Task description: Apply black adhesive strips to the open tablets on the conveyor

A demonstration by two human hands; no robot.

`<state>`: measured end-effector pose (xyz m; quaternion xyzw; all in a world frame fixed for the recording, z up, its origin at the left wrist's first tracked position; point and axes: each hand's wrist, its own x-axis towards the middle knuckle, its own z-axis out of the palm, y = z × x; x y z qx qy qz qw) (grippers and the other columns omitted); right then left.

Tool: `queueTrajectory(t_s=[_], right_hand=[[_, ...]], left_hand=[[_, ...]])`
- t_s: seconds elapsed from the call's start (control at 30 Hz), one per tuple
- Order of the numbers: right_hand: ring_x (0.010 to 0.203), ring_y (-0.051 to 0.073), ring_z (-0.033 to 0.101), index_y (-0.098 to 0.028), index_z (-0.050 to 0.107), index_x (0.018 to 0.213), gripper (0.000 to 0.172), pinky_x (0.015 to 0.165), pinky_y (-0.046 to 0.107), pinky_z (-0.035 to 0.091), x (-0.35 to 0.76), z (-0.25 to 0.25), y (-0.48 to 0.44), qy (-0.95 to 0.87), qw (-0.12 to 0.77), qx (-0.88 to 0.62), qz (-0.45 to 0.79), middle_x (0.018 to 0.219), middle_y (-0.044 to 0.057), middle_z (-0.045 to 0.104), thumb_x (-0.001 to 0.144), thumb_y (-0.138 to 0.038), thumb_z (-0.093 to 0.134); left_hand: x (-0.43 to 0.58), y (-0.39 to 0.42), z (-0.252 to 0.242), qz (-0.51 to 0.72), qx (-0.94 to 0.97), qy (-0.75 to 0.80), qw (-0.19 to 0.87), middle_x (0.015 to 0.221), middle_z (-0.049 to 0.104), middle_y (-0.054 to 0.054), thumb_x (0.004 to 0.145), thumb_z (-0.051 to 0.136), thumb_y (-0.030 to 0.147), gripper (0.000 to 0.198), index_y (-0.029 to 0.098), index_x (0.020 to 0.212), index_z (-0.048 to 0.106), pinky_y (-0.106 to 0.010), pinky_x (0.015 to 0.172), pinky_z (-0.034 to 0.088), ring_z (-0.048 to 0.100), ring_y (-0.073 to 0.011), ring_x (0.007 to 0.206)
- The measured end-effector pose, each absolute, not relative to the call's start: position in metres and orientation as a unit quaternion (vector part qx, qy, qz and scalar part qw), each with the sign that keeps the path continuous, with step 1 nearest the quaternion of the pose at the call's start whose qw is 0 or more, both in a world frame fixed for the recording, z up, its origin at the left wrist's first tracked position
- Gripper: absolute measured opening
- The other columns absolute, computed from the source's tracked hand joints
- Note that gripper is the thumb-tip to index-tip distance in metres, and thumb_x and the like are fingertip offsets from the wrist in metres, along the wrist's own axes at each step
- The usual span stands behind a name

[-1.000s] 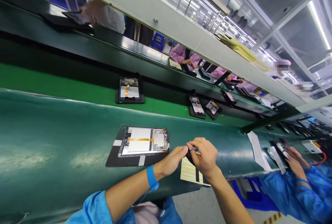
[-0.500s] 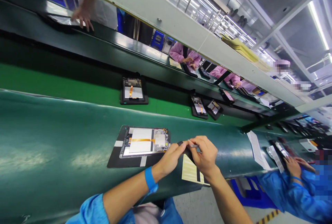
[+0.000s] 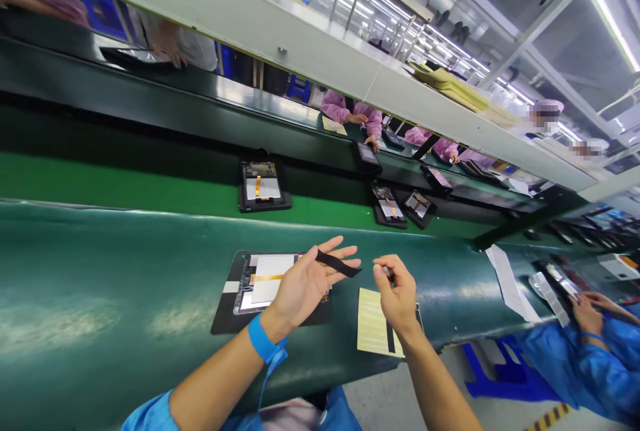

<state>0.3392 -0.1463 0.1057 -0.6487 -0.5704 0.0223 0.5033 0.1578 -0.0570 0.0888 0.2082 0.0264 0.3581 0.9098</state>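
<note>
My left hand [image 3: 305, 281] hovers over an opened tablet [image 3: 267, 278] that lies on a black mat [image 3: 227, 308]. Its thumb and forefinger pinch one end of a black strip [image 3: 337, 263], and the other fingers are spread. Just to the right, my right hand [image 3: 397, 291] is closed around a small grey tool [image 3: 387, 273] that I cannot name, a short gap from the strip's free end. A yellow sheet [image 3: 374, 331] with one black strip on it lies under the right hand at the bench edge.
Several opened tablets [image 3: 263, 186] ride the green belt [image 3: 125, 184] behind the dark green bench [image 3: 100, 284]. A neighbour in blue sleeves [image 3: 597, 344] works at the right beside white paper strips [image 3: 507, 281]. People in pink [image 3: 350, 108] work across the line under a white shelf [image 3: 300, 38].
My hands have parted: the left lifted the black strip off the yellow sheet and moved left over the tablet. The tablets on the belt have shifted slightly right.
</note>
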Motion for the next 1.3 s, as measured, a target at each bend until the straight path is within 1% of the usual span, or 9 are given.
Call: queueTrajectory(t_s=[0.23, 0.4, 0.53, 0.63, 0.73, 0.83, 1.13, 1.2, 1.3], right_hand=[[0.066, 0.013, 0.051, -0.022, 0.072, 0.094, 0.019, 0.058, 0.026, 0.041, 0.334, 0.094, -0.133, -0.584, 0.514, -0.605, 0.169, 0.088, 0.003, 0.062, 0.092, -0.039, 0.064], [0.065, 0.013, 0.047, -0.022, 0.072, 0.098, 0.025, 0.059, 0.027, 0.040, 0.324, 0.086, -0.120, -0.596, 0.519, -0.570, 0.223, 0.094, 0.004, 0.062, 0.091, -0.045, 0.065], [0.071, 0.015, 0.051, -0.022, 0.071, 0.099, 0.033, 0.062, 0.028, 0.043, 0.316, 0.082, -0.110, -0.593, 0.521, -0.559, 0.252, 0.097, 0.006, 0.062, 0.092, -0.052, 0.062], [0.068, 0.014, 0.049, -0.022, 0.070, 0.097, 0.034, 0.061, 0.028, 0.043, 0.309, 0.082, -0.106, -0.597, 0.518, -0.553, 0.264, 0.096, 0.005, 0.061, 0.091, -0.055, 0.062], [0.071, 0.016, 0.052, -0.021, 0.067, 0.085, 0.030, 0.064, 0.029, 0.044, 0.302, 0.084, -0.102, -0.601, 0.519, -0.544, 0.272, 0.091, 0.004, 0.060, 0.091, -0.051, 0.065], [0.078, 0.017, 0.055, -0.021, 0.061, 0.074, 0.030, 0.068, 0.030, 0.045, 0.297, 0.085, -0.099, -0.603, 0.528, -0.534, 0.269, 0.085, 0.004, 0.058, 0.093, -0.044, 0.064], [0.077, 0.017, 0.054, -0.020, 0.061, 0.073, 0.027, 0.067, 0.028, 0.043, 0.290, 0.080, -0.093, -0.589, 0.511, -0.579, 0.238, 0.085, 0.004, 0.058, 0.093, -0.039, 0.063], [0.076, 0.016, 0.053, -0.020, 0.059, 0.074, 0.028, 0.067, 0.028, 0.044, 0.290, 0.078, -0.090, -0.579, 0.514, -0.587, 0.236, 0.085, 0.003, 0.057, 0.094, -0.040, 0.062], [0.075, 0.015, 0.052, -0.021, 0.055, 0.075, 0.030, 0.068, 0.027, 0.044, 0.293, 0.074, -0.086, -0.556, 0.524, -0.604, 0.229, 0.084, 0.003, 0.055, 0.096, -0.042, 0.059]], left_hand=[[0.136, -0.050, 0.086, 0.368, 0.181, 0.051, 0.911, 0.128, 0.071, -0.016, 0.098, 0.056, 0.044, 0.040, 0.016, 0.124, 0.069, -0.052, 0.113, 0.040, 0.069, -0.0328, 0.115], [0.126, -0.049, 0.087, 0.383, 0.171, 0.076, 0.905, 0.126, 0.072, -0.015, 0.097, 0.056, 0.045, 0.041, 0.016, 0.123, 0.069, -0.050, 0.111, 0.043, 0.071, -0.0310, 0.112], [0.120, -0.048, 0.090, 0.394, 0.168, 0.086, 0.899, 0.121, 0.074, -0.013, 0.096, 0.058, 0.045, 0.039, 0.017, 0.120, 0.071, -0.048, 0.108, 0.046, 0.072, -0.0297, 0.109], [0.116, -0.048, 0.090, 0.402, 0.171, 0.091, 0.895, 0.121, 0.074, -0.013, 0.096, 0.057, 0.044, 0.038, 0.017, 0.120, 0.070, -0.049, 0.108, 0.046, 0.072, -0.0296, 0.110], [0.114, -0.048, 0.088, 0.407, 0.175, 0.096, 0.891, 0.122, 0.074, -0.013, 0.098, 0.055, 0.043, 0.037, 0.018, 0.120, 0.071, -0.049, 0.108, 0.046, 0.072, -0.0289, 0.109], [0.111, -0.048, 0.089, 0.416, 0.180, 0.100, 0.886, 0.122, 0.074, -0.011, 0.099, 0.054, 0.042, 0.034, 0.019, 0.119, 0.071, -0.050, 0.110, 0.045, 0.073, -0.0280, 0.107], [0.102, -0.047, 0.085, 0.444, 0.176, 0.115, 0.871, 0.122, 0.074, -0.012, 0.098, 0.057, 0.041, 0.034, 0.017, 0.117, 0.071, -0.055, 0.112, 0.042, 0.071, -0.0322, 0.113], [0.098, -0.045, 0.084, 0.457, 0.172, 0.127, 0.864, 0.121, 0.074, -0.011, 0.099, 0.056, 0.041, 0.033, 0.018, 0.116, 0.071, -0.053, 0.110, 0.044, 0.071, -0.0313, 0.112], [0.086, -0.040, 0.084, 0.494, 0.170, 0.151, 0.839, 0.120, 0.075, -0.009, 0.100, 0.054, 0.041, 0.031, 0.021, 0.114, 0.072, -0.049, 0.107, 0.048, 0.072, -0.0273, 0.108]])
